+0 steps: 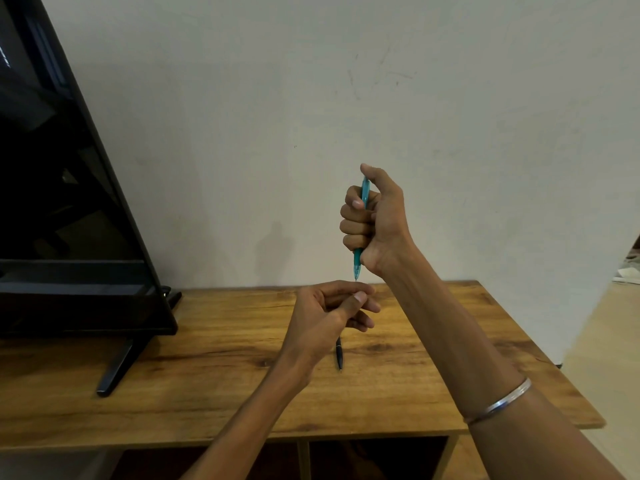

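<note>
Head view: a single camera looks down over both forearms at a wooden table (207, 358) set against a pale wall.
Right hand (375, 220): raised above the table's far edge, its fingers wrapped in a fist round a teal pen (357, 263) and its thumb lying over the pen's upper end.
Teal pen: upright in that fist with its tip pointing down, in the air just above the left hand's forefinger.
Left hand (329, 313): low over the middle of the table near the far edge, fingers curled inward and the thumb tip laid against the forefinger. Whether anything small sits between them cannot be told.
Black pen (339, 356): lies flat in the middle of the table, partly under the left hand, tip toward the near edge.
Bangle (502, 403): a thin metal band round the right forearm.
Television (69, 237): a dark screen standing on the table's left end, one stand foot (117, 365) reaching toward the near edge.
</note>
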